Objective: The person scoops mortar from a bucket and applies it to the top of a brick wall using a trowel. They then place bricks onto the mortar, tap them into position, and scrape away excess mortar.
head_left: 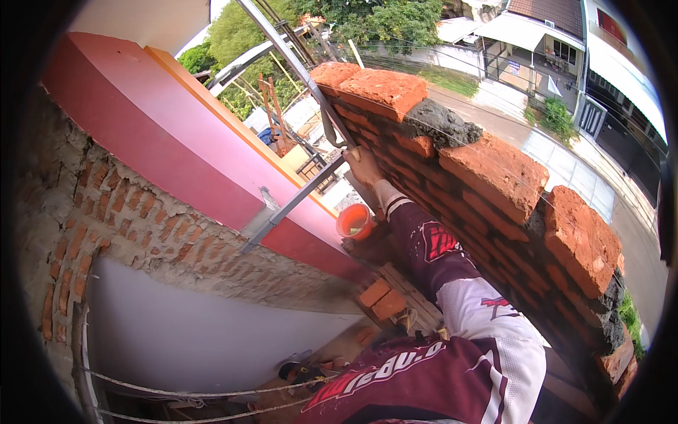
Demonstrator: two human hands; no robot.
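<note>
My right arm, in a maroon and white sleeve, reaches forward along the left face of a brick wall point(424, 191). My right hand point(363, 167) is closed round the pale handle of a tool that looks like a trowel point(330, 128). Its dark metal part is seen nearly edge-on, beside the metal bars. On the wall's top, grey wet mortar point(445, 123) lies between an orange brick point(385, 90) and a nearer brick point(494, 173). Another brick point(583, 237) sits closer to me. My left hand is out of view.
Metal bars point(296, 201) cross in front of a pink wall point(176, 141). Below are an orange bucket point(355, 222), loose bricks point(385, 300) and wooden planks point(417, 300). A thin string runs along the wall top. Beyond lie a street point(487, 113) and houses. Ropes point(212, 393) stretch at lower left.
</note>
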